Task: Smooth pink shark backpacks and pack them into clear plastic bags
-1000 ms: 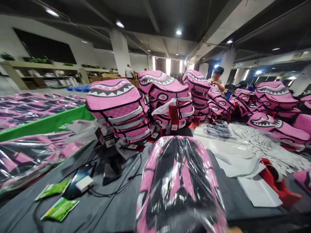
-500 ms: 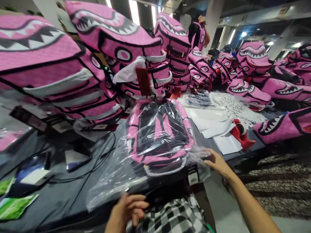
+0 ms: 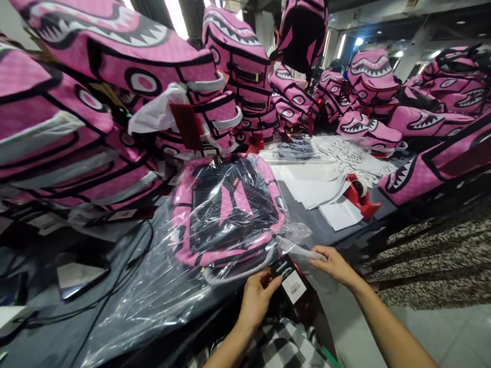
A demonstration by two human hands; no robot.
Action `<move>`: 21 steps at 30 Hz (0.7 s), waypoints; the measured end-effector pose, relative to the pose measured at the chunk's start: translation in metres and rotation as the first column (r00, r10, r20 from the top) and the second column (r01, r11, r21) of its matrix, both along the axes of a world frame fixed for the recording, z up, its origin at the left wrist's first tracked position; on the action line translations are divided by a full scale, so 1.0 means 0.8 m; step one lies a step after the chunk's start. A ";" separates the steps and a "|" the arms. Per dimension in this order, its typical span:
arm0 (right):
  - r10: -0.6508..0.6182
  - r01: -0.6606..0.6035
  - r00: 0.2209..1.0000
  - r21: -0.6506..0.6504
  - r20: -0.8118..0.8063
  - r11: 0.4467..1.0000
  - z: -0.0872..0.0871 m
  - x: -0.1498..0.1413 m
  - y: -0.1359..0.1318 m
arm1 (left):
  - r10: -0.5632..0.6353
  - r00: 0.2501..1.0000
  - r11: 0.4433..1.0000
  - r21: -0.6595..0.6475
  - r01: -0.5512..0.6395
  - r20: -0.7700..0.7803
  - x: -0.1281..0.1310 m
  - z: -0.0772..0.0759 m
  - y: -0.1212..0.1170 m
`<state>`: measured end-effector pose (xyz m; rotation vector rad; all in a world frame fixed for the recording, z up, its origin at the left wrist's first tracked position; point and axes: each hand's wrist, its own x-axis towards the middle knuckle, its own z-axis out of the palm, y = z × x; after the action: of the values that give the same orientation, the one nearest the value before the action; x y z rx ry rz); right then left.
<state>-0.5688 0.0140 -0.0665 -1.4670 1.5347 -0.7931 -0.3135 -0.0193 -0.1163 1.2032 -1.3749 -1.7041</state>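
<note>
A pink and black backpack (image 3: pixel 233 204) lies on the table inside a transparent plastic bag (image 3: pixel 146 286), its black padded side facing up. At its near edge, a black hang tag (image 3: pixel 294 286) with a white barcode label sticks out below the bag. My left hand (image 3: pixel 258 294) pinches the left edge of this tag between thumb and fingers. To the right, my right hand (image 3: pixel 333 263) is closed on a gathered corner of the plastic bag. A pale wrapped handle (image 3: pixel 245 273) curves along the backpack's near side.
Pink shark-mouth backpacks (image 3: pixel 126 56) are stacked at the left and back. A red tape dispenser (image 3: pixel 360 197) stands by white paper sheets (image 3: pixel 339 213) on the right. Black cables (image 3: pixel 130 266) and a phone-like device (image 3: pixel 82 273) lie at left. Another person holds up a backpack (image 3: pixel 305 30) behind.
My left hand has moved up and right from my lap to the hang tag and pinched it. My right hand still grips the plastic, now drawn out more tightly. The view has shifted right.
</note>
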 end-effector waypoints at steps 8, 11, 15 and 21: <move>0.062 -0.196 0.888 0.253 0.455 0.947 -0.013 0.024 0.018 | -0.036 0.934 0.967 0.223 0.122 -0.355 -0.004 0.028 0.006; -0.020 -0.175 0.849 0.318 0.528 0.932 -0.019 0.033 0.035 | 0.041 0.934 0.958 0.280 0.064 -0.356 -0.015 0.017 0.011; -0.020 -0.181 0.850 0.326 0.527 0.928 -0.015 0.028 0.052 | 0.049 0.960 0.963 0.269 0.028 -0.275 -0.013 0.008 0.020; -0.026 -0.036 0.963 0.225 0.268 0.974 -0.020 0.025 0.057 | 0.069 0.998 0.997 0.037 -0.069 0.012 -0.021 -0.007 0.025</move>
<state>-0.5492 0.0600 -0.0825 -1.1436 1.3645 -0.7526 -0.3306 0.0009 -0.1223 1.2681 -1.2982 -1.6843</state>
